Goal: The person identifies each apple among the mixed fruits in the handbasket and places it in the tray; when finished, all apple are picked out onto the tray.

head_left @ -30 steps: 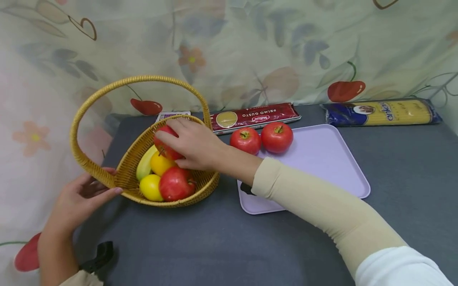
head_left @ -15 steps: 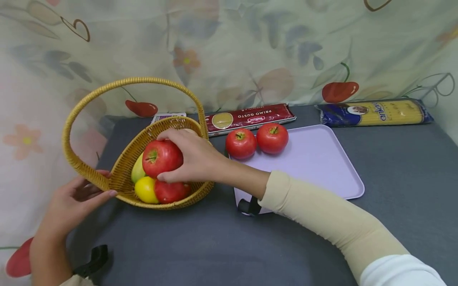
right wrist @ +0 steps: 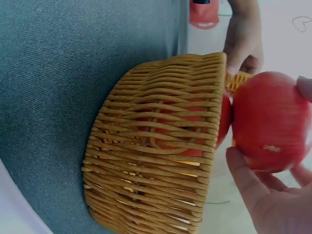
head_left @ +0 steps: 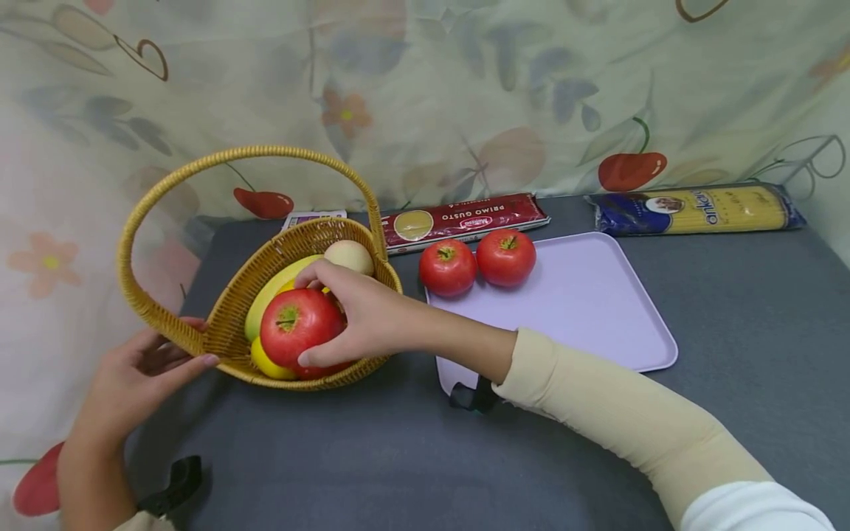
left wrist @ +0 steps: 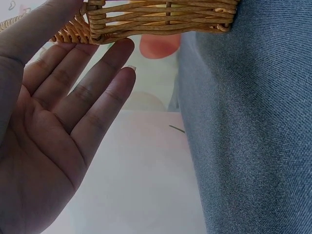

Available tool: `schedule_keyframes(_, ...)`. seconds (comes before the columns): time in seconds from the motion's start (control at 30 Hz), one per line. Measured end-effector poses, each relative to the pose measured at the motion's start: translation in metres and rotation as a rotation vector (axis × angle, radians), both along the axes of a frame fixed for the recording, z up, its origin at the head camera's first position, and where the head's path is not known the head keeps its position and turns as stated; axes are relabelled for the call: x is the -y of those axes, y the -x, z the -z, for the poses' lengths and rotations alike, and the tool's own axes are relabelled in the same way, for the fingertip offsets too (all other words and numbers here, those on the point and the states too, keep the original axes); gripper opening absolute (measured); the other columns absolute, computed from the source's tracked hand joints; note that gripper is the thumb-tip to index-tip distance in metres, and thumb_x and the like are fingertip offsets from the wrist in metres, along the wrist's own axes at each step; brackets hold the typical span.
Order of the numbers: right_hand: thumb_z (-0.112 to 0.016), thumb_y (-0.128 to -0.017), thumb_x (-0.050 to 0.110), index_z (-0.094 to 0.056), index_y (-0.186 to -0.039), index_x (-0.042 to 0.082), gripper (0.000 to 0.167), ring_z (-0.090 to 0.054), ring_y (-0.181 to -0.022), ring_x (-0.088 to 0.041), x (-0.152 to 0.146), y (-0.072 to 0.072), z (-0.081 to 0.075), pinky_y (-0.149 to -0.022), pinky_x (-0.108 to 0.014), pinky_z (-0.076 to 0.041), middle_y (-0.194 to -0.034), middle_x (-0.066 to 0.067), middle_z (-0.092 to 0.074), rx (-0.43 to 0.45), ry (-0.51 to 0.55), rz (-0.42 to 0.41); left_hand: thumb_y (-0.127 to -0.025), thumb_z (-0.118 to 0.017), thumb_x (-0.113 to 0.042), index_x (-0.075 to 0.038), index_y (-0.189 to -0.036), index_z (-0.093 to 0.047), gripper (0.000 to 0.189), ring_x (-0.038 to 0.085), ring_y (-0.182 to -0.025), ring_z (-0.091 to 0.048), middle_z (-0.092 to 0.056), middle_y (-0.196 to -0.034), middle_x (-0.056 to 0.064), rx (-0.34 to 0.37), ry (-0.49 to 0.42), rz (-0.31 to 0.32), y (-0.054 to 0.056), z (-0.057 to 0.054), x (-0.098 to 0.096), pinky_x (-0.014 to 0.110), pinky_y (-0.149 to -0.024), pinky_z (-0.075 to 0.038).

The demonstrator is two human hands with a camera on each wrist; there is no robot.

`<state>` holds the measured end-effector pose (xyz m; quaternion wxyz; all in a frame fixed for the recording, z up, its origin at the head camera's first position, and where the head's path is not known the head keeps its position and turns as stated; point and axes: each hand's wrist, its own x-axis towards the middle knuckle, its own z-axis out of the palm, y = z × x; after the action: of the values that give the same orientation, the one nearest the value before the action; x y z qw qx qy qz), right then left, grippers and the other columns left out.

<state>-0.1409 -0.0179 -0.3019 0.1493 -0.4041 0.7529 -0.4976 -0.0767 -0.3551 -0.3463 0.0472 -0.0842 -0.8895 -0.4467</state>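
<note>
Head view: our left hand (head_left: 142,377) pinches wicker basket (head_left: 234,317), likely steadying it; our right hand (head_left: 364,313) grips red apple (head_left: 299,330) round sides, likely preventing slips.

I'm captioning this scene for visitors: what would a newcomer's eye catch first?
Probably the large red fruit in the right hand, held over the yellow wicker basket on the left. Next, two more red fruits, side by side at the far left corner of the lilac tray.
</note>
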Motion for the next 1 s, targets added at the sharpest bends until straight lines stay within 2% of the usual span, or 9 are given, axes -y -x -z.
schedule_keyframes(0.13,-0.084,-0.080,0.022,-0.041,-0.137,0.009,0.072,-0.048,-0.115,-0.008,-0.004,-0.003,-0.002,-0.088,-0.016,-0.050,-0.129,0.000,-0.050,-0.001,-0.044,0.011,-0.083,-0.076,0.011,0.005,-0.132,-0.057,0.052,0.002,-0.096,-0.069,-0.068,-0.115,-0.010,-0.022,-0.010,-0.001,0.000,0.000,-0.001,0.016,-0.076,-0.056)
schedule_keyframes(0.27,-0.083,-0.080,0.024,-0.041,-0.141,0.009,0.076,-0.047,-0.118,-0.011,-0.009,-0.006,-0.003,-0.088,-0.018,-0.051,-0.132,-0.001,-0.050,0.010,-0.083,0.030,-0.082,-0.074,0.016,0.008,-0.129,-0.058,0.051,0.004,-0.095,-0.070,-0.069,-0.114,-0.005,-0.030,-0.061,0.009,0.001,0.000,-0.002,0.018,-0.076,-0.057)
schedule_keyframes(0.57,-0.084,-0.079,0.022,-0.045,-0.139,0.009,0.074,-0.048,-0.119,-0.014,-0.020,-0.013,0.001,-0.087,-0.020,-0.053,-0.131,-0.003,-0.053,0.025,-0.047,0.045,-0.082,-0.072,0.018,0.010,-0.130,-0.056,0.051,0.006,-0.095,-0.071,-0.069,-0.115,-0.002,-0.010,-0.161,0.038,0.001,0.000,0.000,0.019,-0.076,-0.057)
schedule_keyframes(0.8,-0.085,-0.078,0.022,-0.048,-0.137,0.012,0.071,-0.048,-0.117,-0.013,-0.031,-0.019,0.004,-0.088,-0.021,-0.053,-0.128,-0.001,-0.053,0.036,-0.022,0.060,-0.083,-0.073,0.016,0.009,-0.130,-0.057,0.050,0.005,-0.095,-0.071,-0.069,-0.115,-0.005,-0.017,-0.113,0.015,0.000,0.002,0.000,0.019,-0.076,-0.057)
schedule_keyframes(1.0,-0.085,-0.078,0.022,-0.048,-0.138,0.017,0.071,-0.048,-0.117,-0.013,-0.045,-0.027,0.001,-0.084,-0.026,-0.057,-0.128,0.003,-0.052,0.088,0.007,0.083,-0.083,-0.073,0.017,0.009,-0.130,-0.056,0.051,0.005,-0.094,-0.071,-0.069,-0.115,-0.005,-0.013,-0.126,0.015,0.001,0.001,0.000,0.019,-0.075,-0.057)
